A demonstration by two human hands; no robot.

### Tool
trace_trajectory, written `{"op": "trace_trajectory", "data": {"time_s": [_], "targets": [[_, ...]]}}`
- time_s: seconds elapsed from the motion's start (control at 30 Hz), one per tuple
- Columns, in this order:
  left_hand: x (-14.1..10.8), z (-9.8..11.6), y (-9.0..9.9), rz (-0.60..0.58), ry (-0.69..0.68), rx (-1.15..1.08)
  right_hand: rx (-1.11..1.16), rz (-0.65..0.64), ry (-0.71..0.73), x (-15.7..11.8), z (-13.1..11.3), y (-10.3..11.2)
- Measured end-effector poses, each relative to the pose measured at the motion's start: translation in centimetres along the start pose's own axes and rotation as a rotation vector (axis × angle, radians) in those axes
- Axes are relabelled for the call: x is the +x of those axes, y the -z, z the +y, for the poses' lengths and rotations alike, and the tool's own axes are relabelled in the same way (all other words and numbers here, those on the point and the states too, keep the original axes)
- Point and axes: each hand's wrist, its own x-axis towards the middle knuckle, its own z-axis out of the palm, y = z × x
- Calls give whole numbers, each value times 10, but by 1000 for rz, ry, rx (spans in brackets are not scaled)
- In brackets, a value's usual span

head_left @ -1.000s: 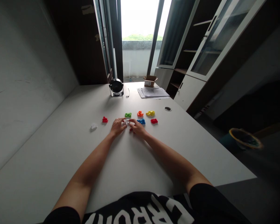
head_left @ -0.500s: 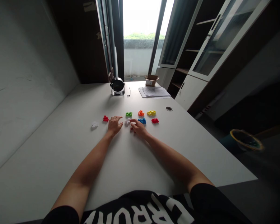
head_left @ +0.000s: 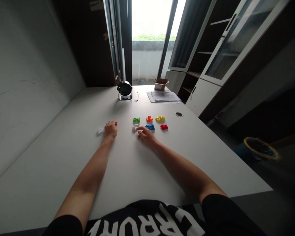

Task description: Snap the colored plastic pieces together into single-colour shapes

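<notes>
The red plastic puzzle piece (head_left: pixel 116 124) lay at the fingertips of the left hand (head_left: pixel 110 129), partly hidden by them; the hand was curled palm-down, and a grip could not be confirmed. A white plastic puzzle piece (head_left: pixel 100 131) lay just beside that hand, on its far-left side. The right hand (head_left: pixel 147 136) was narrowly closed, its fingertips (head_left: pixel 140 130) touching a second white plastic puzzle piece (head_left: pixel 135 128); a grip could not be confirmed. A blue puzzle piece (head_left: pixel 149 127) lay just ahead of the right hand on the white table (head_left: pixel 127 164), with green (head_left: pixel 136 120), orange (head_left: pixel 149 118), yellow (head_left: pixel 160 118) and red (head_left: pixel 164 127) puzzle pieces farther ahead and to the right.
</notes>
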Motion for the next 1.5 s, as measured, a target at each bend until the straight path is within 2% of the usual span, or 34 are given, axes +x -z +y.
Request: {"op": "trace_trajectory", "data": {"time_s": [0.17,0.3,0.53,0.77,0.93,1.13,1.3,1.5], "targets": [[3,-3,0,13,15,-63,-2,-5,-9,-1,-1,0],[2,-2,-1,5,-9,-8,-16,-2,-2,-1,-3,0],[0,-2,4,40,40,91,-19,-1,15,-1,-3,0],[1,-2,4,-62,-54,47,-10,5,41,0,2,-1],[0,6,7,-63,-98,67,-24,9,62,1,4,-1],[-2,11,13,43,-2,117,-43,15,66,2,6,-2],[-4,1,7,-15,85,136,-51,12,89,3,8,-2],[-4,5,5,6,-16,73,-42,15,98,3,8,-3]]}}
